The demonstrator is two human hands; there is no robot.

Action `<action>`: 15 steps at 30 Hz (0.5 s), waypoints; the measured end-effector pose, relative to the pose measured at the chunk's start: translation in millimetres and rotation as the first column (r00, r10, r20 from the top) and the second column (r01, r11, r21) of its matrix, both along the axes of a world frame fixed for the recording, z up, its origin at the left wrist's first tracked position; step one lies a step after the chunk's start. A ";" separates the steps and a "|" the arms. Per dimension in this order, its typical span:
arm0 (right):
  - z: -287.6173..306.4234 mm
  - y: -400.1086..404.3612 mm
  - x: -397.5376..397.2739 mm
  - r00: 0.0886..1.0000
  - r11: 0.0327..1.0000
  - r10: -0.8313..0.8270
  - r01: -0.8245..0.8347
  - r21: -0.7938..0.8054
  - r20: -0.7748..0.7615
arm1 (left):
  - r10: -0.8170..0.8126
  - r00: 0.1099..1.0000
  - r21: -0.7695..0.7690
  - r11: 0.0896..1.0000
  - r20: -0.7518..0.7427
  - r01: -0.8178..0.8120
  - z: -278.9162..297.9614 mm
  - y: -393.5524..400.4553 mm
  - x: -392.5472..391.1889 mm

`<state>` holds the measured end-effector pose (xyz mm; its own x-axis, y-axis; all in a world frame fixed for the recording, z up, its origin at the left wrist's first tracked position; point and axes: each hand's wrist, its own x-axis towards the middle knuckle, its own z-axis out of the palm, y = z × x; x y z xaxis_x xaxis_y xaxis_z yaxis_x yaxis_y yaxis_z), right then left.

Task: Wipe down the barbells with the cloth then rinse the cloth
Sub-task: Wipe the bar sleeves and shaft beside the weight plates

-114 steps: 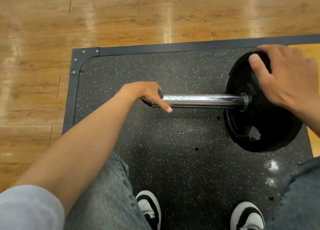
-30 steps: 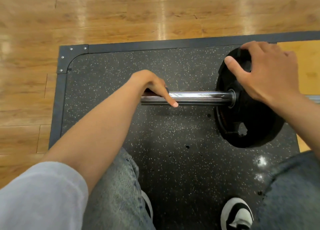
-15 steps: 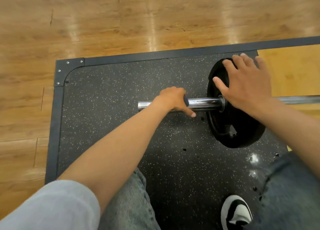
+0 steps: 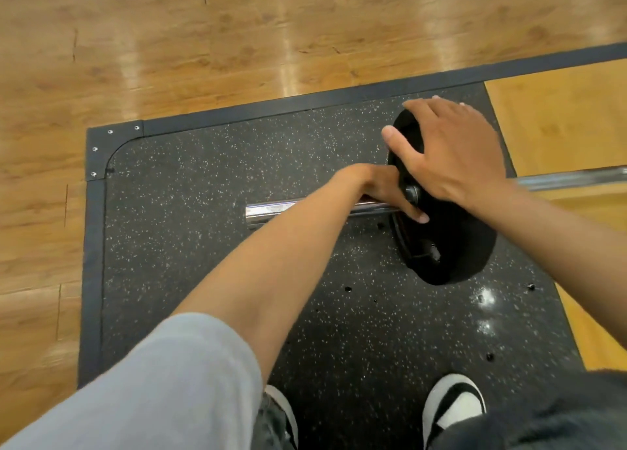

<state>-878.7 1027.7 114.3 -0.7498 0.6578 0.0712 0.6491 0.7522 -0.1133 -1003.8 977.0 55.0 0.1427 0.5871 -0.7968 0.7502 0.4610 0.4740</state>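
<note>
Fingers [image 4: 419, 216] of the left hand [image 4: 383, 188] curl over the shiny chrome barbell sleeve [image 4: 271, 212] right against the round black rubber weight plate [image 4: 451, 242]. A dark sliver shows under the palm; it may be the cloth, but I cannot tell from this angle. Spread and fairly straight, the fingers of the right hand [image 4: 448, 151] press on the plate's upper edge, thumb apart, steadying it.

The barbell lies across the speckled black rubber platform mat [image 4: 203, 263], its 1 visible plate standing on edge and its thinner shaft [image 4: 573, 178] running off to the right over the wooden floor [image 4: 203, 42].

Handling, as I judge it: the steel is stiff, heavy and slick, and the bar will roll. Wrap the sleeve fully and brace the plate rim so it stays put.
</note>
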 end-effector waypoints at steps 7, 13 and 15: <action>2.0 -1.8 5.5 1.000 1.000 0.000 0.000 0.012 -0.029 | -0.067 0.982 0.039 0.996 -0.174 0.074 -18.1 -26.0 -32.0; -0.4 -6.1 3.4 1.000 0.999 0.017 -0.017 0.032 -0.017 | -0.093 0.954 0.119 0.984 -0.284 0.131 -22.5 -45.3 -38.9; -1.1 -6.4 5.3 0.999 1.000 0.006 -0.005 0.030 -0.047 | -0.031 0.959 0.317 0.940 -0.281 0.124 -30.1 -33.5 -7.3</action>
